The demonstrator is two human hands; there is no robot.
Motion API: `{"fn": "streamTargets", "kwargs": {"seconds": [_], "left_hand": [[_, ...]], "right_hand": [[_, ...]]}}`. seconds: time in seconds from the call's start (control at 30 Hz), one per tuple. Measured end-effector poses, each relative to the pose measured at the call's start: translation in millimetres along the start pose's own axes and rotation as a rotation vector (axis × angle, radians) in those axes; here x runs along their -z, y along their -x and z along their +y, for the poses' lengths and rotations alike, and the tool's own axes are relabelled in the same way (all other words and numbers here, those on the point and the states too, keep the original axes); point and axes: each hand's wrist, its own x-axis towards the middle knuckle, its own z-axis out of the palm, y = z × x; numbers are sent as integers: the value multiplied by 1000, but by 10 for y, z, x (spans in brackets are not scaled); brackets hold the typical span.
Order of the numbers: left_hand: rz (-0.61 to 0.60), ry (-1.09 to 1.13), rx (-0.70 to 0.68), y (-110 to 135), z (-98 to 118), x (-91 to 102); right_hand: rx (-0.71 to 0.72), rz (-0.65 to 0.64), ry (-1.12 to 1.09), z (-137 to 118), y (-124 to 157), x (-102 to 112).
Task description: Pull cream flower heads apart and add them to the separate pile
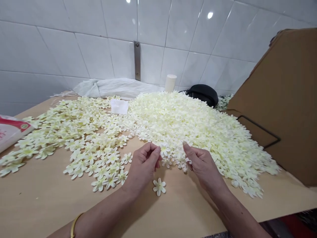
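My left hand (146, 160) is closed in a pinch, with a white artificial flower (164, 150) at the tips of its thumb and index finger. Across from it, my right hand (201, 165) has its fingers curled under and its thumb pointing up. White petals show by its fingertips, but I cannot tell whether they are gripped or lie behind. One loose flower head (159, 187) with a small centre hole rests on the table (178, 208) below my hands. A large heap of pale flowers (188, 119) rises just beyond both hands.
Looser flowers (81, 129) spread out to the left, near a red-and-white packet (12, 132). A white paper piece (119, 106), a cream cylinder (170, 83), a black rounded object (203, 94) and a white plastic bag (116, 86) lie toward the tiled wall. A cardboard box (279, 99) stands right.
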Motion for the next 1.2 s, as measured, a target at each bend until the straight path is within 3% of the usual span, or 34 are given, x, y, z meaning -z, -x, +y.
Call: {"fn": "streamTargets", "kwargs": {"seconds": [0.13,0.23,0.33,0.57,0.7,0.77,0.93,1.0,1.13,1.2], "left_hand": [[-11,4,13,-9,2,11],[-14,-4,18,-9,6,16],[-16,-6,16,-17,1,16],[-34,-31,11,-25,-32,-13],[-80,-69,-33,-8,-50,-23],[-113,-83,-67,5,-51,-26],[-165,-131,-97,39,-47,-47],[-164,-161,-96,61,-52,-63],[-309,-237,-167,116,-66,-105],[-322,-253,-187,124,-63,-113]], "right_hand": [[97,139,187,-43,-181,258],[48,214,304,-61,-274,461],[2,199,335,-46,-197,540],[305,-101,603,33,334,184],[414,21,521,2,314,38],[379,57,444,-55,241,-7],[161,-128,262,-151,145,-89],[128,-107,246,-147,147,-83],[164,-24,324,-123,145,-16],[180,5,361,-114,128,2]]}}
